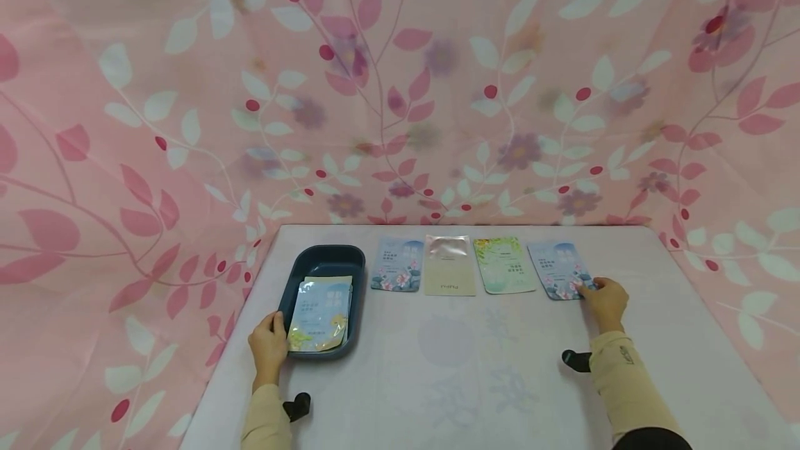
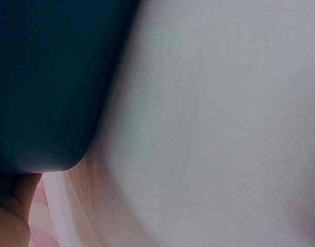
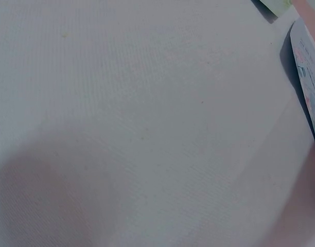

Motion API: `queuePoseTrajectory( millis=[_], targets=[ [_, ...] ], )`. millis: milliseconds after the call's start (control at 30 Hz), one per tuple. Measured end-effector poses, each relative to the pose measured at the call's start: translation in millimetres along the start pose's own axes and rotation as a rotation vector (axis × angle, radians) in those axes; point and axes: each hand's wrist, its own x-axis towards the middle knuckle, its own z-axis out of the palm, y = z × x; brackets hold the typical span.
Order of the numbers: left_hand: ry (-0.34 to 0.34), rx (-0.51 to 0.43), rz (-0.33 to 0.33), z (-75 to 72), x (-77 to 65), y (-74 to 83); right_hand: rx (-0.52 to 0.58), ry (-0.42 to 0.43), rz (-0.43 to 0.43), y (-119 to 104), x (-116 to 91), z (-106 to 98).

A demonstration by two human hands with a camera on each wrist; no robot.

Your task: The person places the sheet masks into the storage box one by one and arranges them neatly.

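Note:
At the left of the table in the head view, my left hand (image 1: 269, 348) grips the near left rim of a dark blue tray (image 1: 359, 276). In the left wrist view the dark tray wall (image 2: 49, 87) fills the upper left, with part of the left hand (image 2: 11, 221) at its lower edge. Inside the tray lies a small stack of light blue sheet mask packets (image 1: 321, 311). My right hand (image 1: 608, 303) pinches the lower right corner of a blue flowered sheet mask packet (image 1: 556, 266), rightmost in a row. That packet's edge (image 3: 308, 77) shows in the right wrist view.
Left of that packet, the row holds a green packet (image 1: 505, 266), a beige packet with a silvery top (image 1: 450, 273) and another blue flowered packet (image 1: 396, 266). A white cloth (image 1: 462, 373) covers the table. Pink floral fabric (image 1: 400, 89) hangs behind it.

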Motion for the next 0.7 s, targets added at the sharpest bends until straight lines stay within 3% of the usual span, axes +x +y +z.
queuePoseTrajectory(
  millis=[600,700],
  targets=[
    [0.002,-0.001,0.004,0.0,0.0,0.4,0.111,-0.097,0.17,-0.1,5.8,-7.9],
    [0.006,0.003,0.008,-0.3,0.2,0.1,0.192,-0.121,0.189,2.1,8.9,-10.2]
  ],
)
